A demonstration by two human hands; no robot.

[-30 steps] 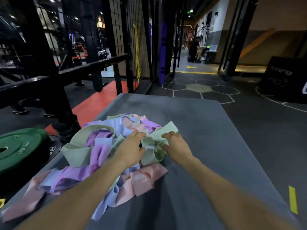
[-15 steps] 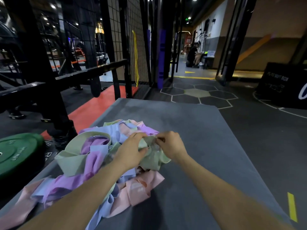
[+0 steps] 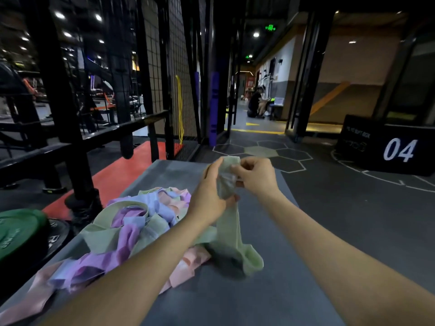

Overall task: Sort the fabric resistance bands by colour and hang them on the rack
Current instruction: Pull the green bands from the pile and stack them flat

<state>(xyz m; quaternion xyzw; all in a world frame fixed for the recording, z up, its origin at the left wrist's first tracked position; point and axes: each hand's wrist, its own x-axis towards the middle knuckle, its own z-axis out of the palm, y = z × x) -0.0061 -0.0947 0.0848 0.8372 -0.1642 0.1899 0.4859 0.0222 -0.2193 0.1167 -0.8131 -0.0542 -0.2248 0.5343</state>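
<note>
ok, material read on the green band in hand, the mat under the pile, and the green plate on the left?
Green band: matte woven-looking fabric, hangs limp and creases; likely elasticated.
Mat: grey, dull, faintly textured; probably foam or felted cover, can't tell.
Green plate: smooth low-sheen disc with moulded lettering; looks rubber-coated.

I count one green band (image 3: 229,222) lifted off the tabletop (image 3: 270,290), held between two hands: left hand (image 3: 209,194), right hand (image 3: 255,177). One mixed pile (image 3: 131,231) of green, purple, blue and pink bands; exact number cannot be told. Two weight plates: one green plate (image 3: 18,231), one black plate (image 3: 57,234). One numbered black box (image 3: 397,149).
</note>
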